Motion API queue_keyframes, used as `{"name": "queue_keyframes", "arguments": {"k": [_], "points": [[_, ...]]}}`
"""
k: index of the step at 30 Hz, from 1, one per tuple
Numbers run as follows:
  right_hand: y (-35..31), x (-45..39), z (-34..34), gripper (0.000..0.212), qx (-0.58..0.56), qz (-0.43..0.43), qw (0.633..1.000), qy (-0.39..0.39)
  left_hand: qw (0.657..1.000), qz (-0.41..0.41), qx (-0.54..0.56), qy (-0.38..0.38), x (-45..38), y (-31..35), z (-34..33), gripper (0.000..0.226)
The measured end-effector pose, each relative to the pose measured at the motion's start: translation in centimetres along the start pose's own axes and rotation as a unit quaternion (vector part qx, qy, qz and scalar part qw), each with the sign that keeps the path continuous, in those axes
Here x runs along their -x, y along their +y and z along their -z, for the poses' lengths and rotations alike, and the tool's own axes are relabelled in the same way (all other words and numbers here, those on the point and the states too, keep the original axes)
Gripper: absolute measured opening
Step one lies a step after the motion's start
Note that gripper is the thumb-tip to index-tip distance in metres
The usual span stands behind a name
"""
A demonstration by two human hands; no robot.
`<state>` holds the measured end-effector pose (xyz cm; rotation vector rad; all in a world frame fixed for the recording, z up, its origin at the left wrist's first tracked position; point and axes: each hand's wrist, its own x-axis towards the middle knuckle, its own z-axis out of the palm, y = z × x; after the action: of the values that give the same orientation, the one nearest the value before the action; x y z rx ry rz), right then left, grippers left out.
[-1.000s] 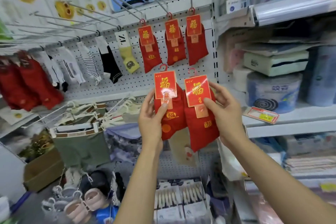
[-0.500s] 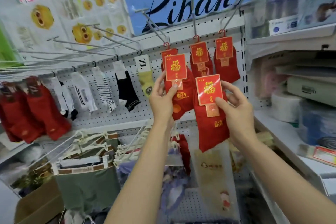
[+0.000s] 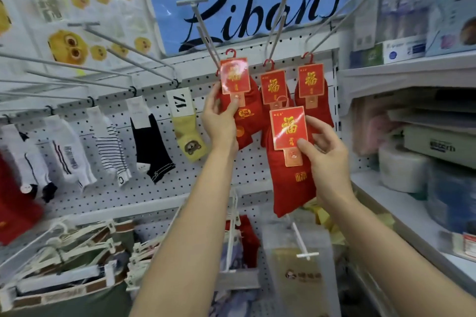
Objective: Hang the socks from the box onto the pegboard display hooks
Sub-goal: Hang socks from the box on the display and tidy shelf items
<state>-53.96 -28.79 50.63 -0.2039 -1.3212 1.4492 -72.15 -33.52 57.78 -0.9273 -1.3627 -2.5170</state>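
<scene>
My left hand (image 3: 221, 121) grips a red sock pack (image 3: 235, 77) by its card, raised so its red plastic hanger sits at the long left hook (image 3: 203, 31) of the white pegboard (image 3: 154, 188). My right hand (image 3: 322, 147) holds a second red sock pack (image 3: 289, 128) lower down, in front of the board. Two red sock packs hang on the neighbouring hooks: a middle one (image 3: 273, 86) and a right one (image 3: 311, 80). The box is out of view.
White, striped, black and yellow socks (image 3: 152, 147) hang on hooks to the left. Bare long hooks (image 3: 123, 46) jut out above them. Shelves with boxed goods and tissue rolls (image 3: 401, 170) stand at the right. Clip hangers (image 3: 77, 252) with garments hang below.
Both hands rose toward the upper hooks. My left hand carried its pack up to the left hook; my right hand's pack stays lower. The camera tilted upward.
</scene>
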Motion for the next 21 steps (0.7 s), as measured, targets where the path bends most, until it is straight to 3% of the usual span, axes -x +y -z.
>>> {"name": "queue_keyframes", "arguments": {"k": [15, 21], "points": [[-0.5, -3.2, 1.8, 0.042, -0.006, 0.018, 1.0, -0.024, 0.997, 0.007, 0.047, 0.062, 0.4, -2.5, 0.3, 0.052], [-0.3, -3.3, 1.5, 0.041, -0.016, 0.01, 0.999, -0.04, 0.997, 0.013, 0.018, 0.068, -0.1, -2.5, 1.5, 0.054]]}}
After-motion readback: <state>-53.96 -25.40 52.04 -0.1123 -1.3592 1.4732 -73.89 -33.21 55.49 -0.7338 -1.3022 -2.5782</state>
